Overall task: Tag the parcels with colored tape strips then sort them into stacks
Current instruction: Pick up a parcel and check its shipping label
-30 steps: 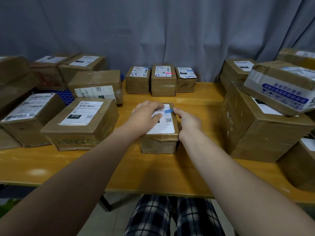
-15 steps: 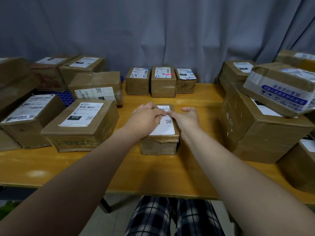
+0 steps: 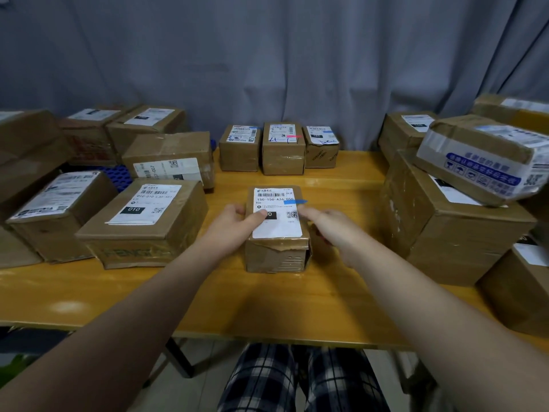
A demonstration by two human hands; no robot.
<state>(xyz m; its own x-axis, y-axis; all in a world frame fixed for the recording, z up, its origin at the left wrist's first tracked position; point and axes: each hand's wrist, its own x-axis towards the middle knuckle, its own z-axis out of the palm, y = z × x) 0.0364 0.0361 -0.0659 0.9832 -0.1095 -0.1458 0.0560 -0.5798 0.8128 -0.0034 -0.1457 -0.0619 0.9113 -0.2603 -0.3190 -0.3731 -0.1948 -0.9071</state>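
A small brown parcel (image 3: 277, 257) with a white label sits mid-table in front of me. A blue tape strip (image 3: 294, 201) is stuck across the label's right edge and sticks out past the box. My left hand (image 3: 234, 223) grips the parcel's left side, thumb on the label. My right hand (image 3: 326, 226) hovers at the parcel's right side with fingers spread, holding nothing. Three small tagged parcels stand in a row at the back: one with blue tape (image 3: 240, 148), one with pink tape (image 3: 283, 150), one with blue tape (image 3: 321, 147).
Large boxes crowd the left, among them one labelled 010 (image 3: 142, 224). On the right a big box (image 3: 451, 233) carries a tilted white-and-blue taped parcel (image 3: 487, 162). The wooden table (image 3: 267, 304) ends near my knees. A grey curtain hangs behind.
Both hands were pressing the blue strip onto the label. They have since drawn apart: the left slid to the parcel's left side, the right lifted off, leaving the strip stuck.
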